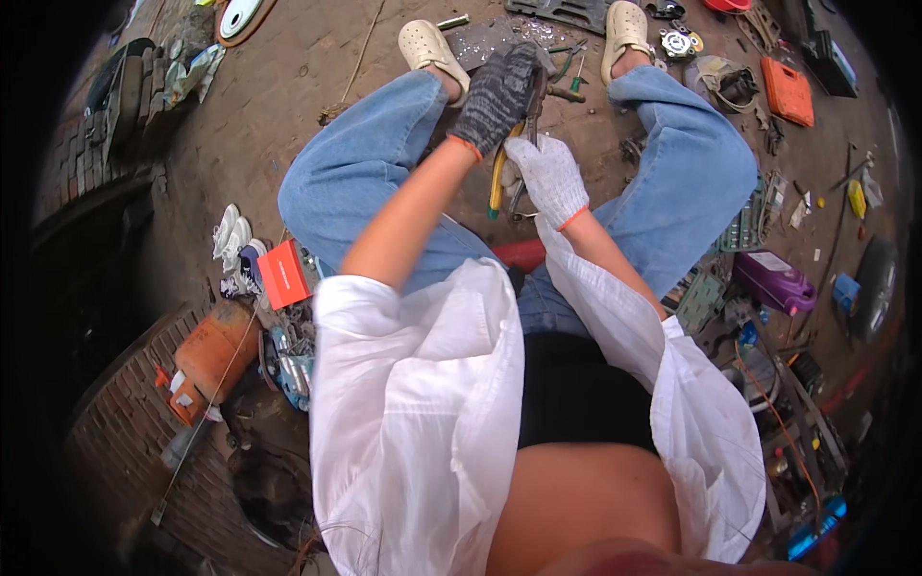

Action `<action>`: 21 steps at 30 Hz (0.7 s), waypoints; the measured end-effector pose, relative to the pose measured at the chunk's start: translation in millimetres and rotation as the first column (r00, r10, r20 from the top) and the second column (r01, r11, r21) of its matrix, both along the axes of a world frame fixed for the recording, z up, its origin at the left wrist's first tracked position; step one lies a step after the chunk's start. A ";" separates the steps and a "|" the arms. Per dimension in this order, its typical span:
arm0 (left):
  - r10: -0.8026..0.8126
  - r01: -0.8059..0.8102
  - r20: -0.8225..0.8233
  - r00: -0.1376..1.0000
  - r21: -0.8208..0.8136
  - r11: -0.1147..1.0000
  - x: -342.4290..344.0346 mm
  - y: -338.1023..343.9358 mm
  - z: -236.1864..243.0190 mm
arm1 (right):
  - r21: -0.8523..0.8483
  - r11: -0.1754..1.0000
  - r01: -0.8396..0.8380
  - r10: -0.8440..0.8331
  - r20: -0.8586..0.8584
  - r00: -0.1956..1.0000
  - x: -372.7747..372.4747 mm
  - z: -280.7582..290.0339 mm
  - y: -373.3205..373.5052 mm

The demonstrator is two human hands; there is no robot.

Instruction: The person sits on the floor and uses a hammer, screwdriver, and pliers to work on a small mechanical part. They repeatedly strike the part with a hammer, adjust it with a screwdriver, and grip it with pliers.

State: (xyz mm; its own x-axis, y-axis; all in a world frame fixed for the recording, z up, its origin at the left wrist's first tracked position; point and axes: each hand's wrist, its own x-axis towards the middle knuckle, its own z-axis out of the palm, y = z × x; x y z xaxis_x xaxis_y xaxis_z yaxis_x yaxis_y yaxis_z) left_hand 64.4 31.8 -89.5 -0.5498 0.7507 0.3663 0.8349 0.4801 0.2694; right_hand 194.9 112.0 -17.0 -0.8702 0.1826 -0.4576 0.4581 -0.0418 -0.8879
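My left hand (495,96), in a dark grey knitted glove with an orange cuff, is closed over the upper part of a metal piece, most of it hidden by the glove. My right hand (552,178) wears a white knitted glove and closes around a metal tool just below. Between the hands, a yellow tool handle with a green end (497,182) points down toward my lap. A short metal bar (565,94) juts out to the right of the left hand. A green-handled screwdriver (576,86) lies on the ground close by.
A dusty metal plate (475,43) lies between my feet. To the right are an orange case (788,91), a purple jug (773,281) and a green tool tray (740,230). On the left sit a red box (283,274), white shoes (230,235) and a rusty cylinder (219,350).
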 end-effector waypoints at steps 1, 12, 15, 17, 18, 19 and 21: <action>0.047 -0.043 -0.096 0.994 0.039 0.998 8.5 -5.2 -20.1 | 0.031 0.999 -0.011 0.011 -0.002 1.000 5.8 3.5 -2.3; 0.528 -0.515 0.095 0.844 -0.135 0.846 32.6 -17.4 -51.5 | -0.219 0.975 0.037 0.001 0.171 0.985 58.1 6.5 16.7; 0.549 -0.506 0.164 0.820 -0.242 0.828 37.6 -29.8 -69.0 | -0.398 0.916 -0.040 0.072 0.064 0.995 58.9 13.8 26.4; 0.418 -0.402 0.048 0.907 -0.199 0.894 40.1 -34.2 -75.2 | -0.469 0.879 -0.090 0.117 0.029 0.993 60.4 13.3 34.0; 0.414 -0.522 0.487 0.769 0.105 0.846 42.0 -29.5 -66.5 | -0.505 0.856 -0.109 0.137 0.020 0.990 61.0 12.5 37.5; 0.193 -0.696 0.818 0.542 0.308 0.648 45.7 -19.8 -59.2 | -0.541 0.831 -0.129 0.159 0.008 0.987 61.4 11.9 39.6; -0.780 -0.983 0.625 -0.038 0.117 0.142 59.7 3.8 -0.7 | -0.543 0.828 -0.141 0.179 0.017 0.984 65.2 11.9 41.2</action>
